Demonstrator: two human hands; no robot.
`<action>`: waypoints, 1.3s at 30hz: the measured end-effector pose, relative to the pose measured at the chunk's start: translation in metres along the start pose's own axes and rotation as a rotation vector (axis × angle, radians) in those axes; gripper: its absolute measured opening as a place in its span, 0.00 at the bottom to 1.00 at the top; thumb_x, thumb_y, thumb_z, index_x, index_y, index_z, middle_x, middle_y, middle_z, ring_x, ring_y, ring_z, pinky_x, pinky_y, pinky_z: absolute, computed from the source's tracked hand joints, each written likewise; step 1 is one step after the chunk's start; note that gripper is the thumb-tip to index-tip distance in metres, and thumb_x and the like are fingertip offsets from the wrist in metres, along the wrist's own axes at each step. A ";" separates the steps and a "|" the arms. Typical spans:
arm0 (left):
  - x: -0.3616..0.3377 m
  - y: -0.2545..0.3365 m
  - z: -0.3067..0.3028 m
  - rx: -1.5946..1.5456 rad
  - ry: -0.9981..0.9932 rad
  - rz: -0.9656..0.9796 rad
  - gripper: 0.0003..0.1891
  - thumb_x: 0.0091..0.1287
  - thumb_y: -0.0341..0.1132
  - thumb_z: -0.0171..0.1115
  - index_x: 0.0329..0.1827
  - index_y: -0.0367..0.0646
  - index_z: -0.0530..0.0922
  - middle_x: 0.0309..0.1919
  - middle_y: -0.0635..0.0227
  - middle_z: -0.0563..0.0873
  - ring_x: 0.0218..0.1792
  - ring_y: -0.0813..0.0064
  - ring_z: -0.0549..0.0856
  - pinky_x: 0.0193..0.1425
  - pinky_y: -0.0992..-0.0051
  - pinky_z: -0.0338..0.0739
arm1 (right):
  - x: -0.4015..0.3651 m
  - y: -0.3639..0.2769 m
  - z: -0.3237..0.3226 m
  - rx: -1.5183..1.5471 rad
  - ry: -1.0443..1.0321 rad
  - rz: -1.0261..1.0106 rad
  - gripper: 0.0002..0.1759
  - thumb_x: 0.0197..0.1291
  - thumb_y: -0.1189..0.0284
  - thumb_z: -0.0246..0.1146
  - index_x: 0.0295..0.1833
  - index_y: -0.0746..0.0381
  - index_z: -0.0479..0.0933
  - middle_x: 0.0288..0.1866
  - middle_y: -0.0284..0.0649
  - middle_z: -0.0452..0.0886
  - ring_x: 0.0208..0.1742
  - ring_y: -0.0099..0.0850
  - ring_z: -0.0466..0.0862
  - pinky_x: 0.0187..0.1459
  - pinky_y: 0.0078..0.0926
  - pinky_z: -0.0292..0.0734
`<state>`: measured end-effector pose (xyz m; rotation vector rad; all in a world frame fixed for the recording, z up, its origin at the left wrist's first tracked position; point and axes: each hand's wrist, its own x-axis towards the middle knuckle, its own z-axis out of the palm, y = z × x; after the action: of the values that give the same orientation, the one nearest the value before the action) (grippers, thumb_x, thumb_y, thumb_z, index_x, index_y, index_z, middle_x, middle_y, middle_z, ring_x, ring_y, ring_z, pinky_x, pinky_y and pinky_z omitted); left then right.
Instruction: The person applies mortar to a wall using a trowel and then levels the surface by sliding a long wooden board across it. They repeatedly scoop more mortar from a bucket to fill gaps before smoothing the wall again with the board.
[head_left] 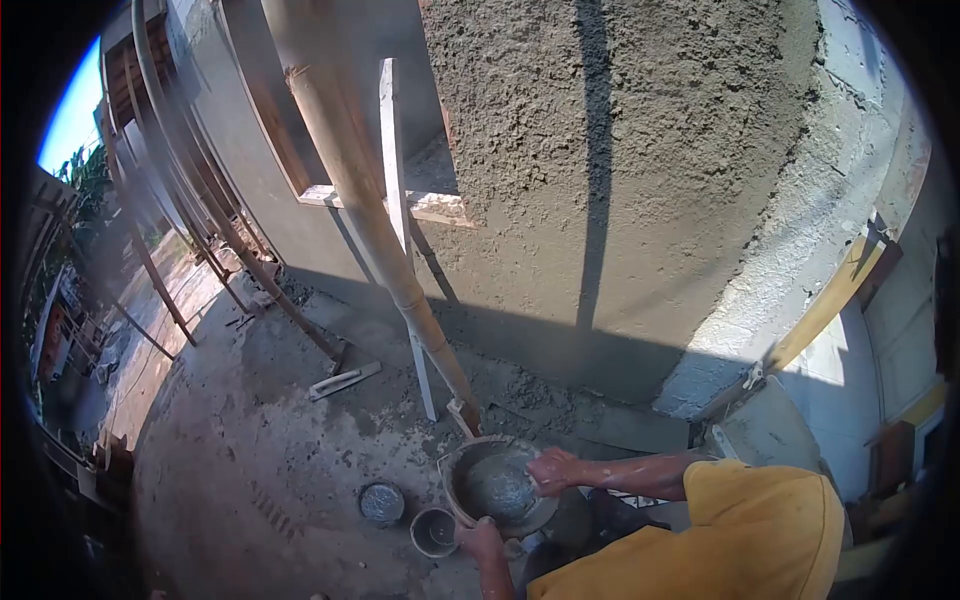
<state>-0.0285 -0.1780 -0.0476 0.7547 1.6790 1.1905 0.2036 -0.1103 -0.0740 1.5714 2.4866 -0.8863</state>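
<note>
Pan (447, 482): holds wet grey mortar (500, 490), near plastered wall (620, 150).
Left hand (480, 538): grasps the Pan rim.
Right hand (553, 470): inside the Pan, on mortar; grip is not clear.

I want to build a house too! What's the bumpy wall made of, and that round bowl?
Wall: probably cement plaster, grey-brown and matte, lumpy and not yet smoothed. Bowl: maybe metal, going by its thin rim, but grey mortar smears hide its surface.
</note>
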 end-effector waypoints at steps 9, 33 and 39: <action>0.008 0.005 -0.010 -0.160 0.024 -0.171 0.40 0.59 0.11 0.56 0.81 0.30 0.73 0.68 0.55 0.85 0.62 0.63 0.87 0.68 0.68 0.81 | -0.055 -0.046 -0.171 0.215 0.274 -0.077 0.34 0.62 0.55 0.71 0.62 0.73 0.83 0.45 0.64 0.90 0.55 0.63 0.89 0.60 0.57 0.83; -0.094 -0.116 -0.249 -0.405 0.946 -0.464 0.26 0.62 0.17 0.54 0.65 0.43 0.78 0.42 0.66 0.84 0.32 0.71 0.85 0.31 0.69 0.83 | -0.152 0.253 0.171 0.585 0.038 1.056 0.20 0.67 0.60 0.68 0.51 0.67 0.85 0.47 0.51 0.88 0.46 0.48 0.89 0.47 0.47 0.84; -0.076 -0.108 -0.299 -0.279 0.982 -0.672 0.28 0.62 0.18 0.55 0.69 0.40 0.77 0.48 0.59 0.86 0.35 0.65 0.90 0.30 0.64 0.89 | -0.257 0.149 0.230 0.435 -0.329 1.212 0.34 0.63 0.53 0.70 0.65 0.70 0.84 0.63 0.59 0.89 0.62 0.47 0.90 0.60 0.43 0.84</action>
<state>-0.2702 -0.3940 -0.0890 -0.6708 2.1802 1.3093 0.3970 -0.3865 -0.2392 2.2815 0.7947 -1.2478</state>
